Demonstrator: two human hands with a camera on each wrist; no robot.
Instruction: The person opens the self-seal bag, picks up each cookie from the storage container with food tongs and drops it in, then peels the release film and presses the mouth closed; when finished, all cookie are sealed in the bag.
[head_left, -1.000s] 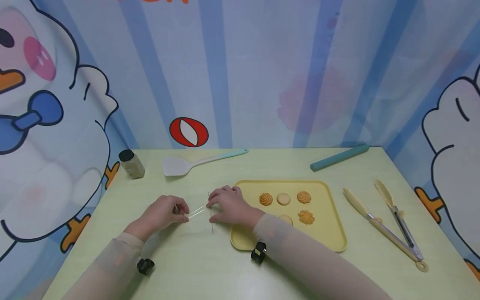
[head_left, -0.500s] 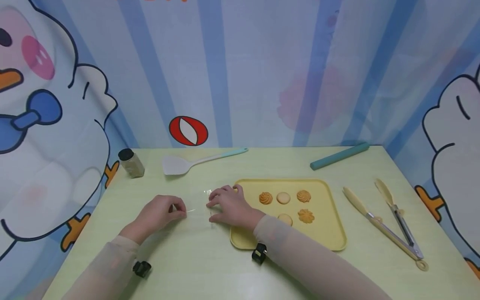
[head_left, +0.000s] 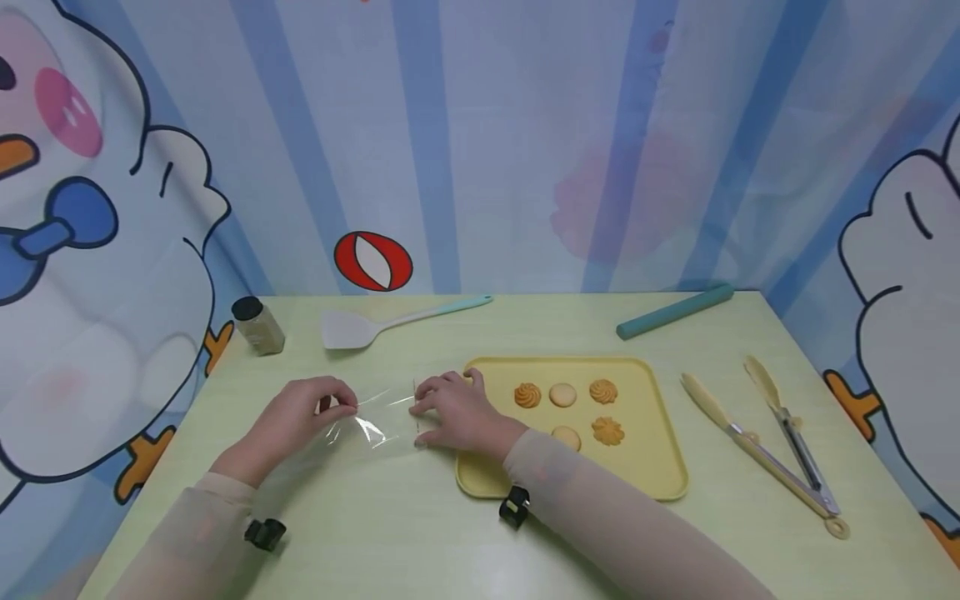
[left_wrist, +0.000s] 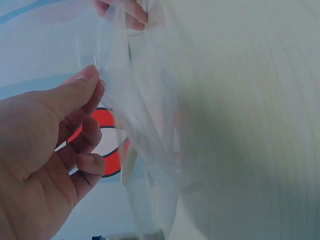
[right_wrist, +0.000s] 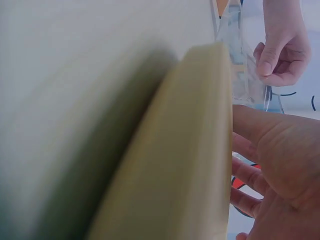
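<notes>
A clear plastic bag [head_left: 378,421] stretches between both hands over the table, left of the yellow tray [head_left: 645,475]. Thumb and index finger of my left hand [head_left: 300,417] pinch the film and lift it; in the left wrist view that pinched film [left_wrist: 135,110] hangs beside the fingers. My right hand [head_left: 465,417] reaches over the tray's left edge. Its bent fingertips and thumb touch the bag's right end, spaced apart from each other. The tray edge [right_wrist: 175,160] hides those fingertips in the right wrist view. Several cookies, one a piped cookie [head_left: 527,395], lie on the tray.
A black-capped jar [head_left: 258,327] and a spatula [head_left: 352,330] lie or stand at the back left. Behind the tray is a teal bar [head_left: 675,312]. Tongs [head_left: 780,450] lie spread at the right. A printed curtain [head_left: 510,150] borders the table's back.
My left hand has moved left and slightly up, drawing the film out so that more of the bag shows. The right hand has stayed nearly still by the tray's left edge.
</notes>
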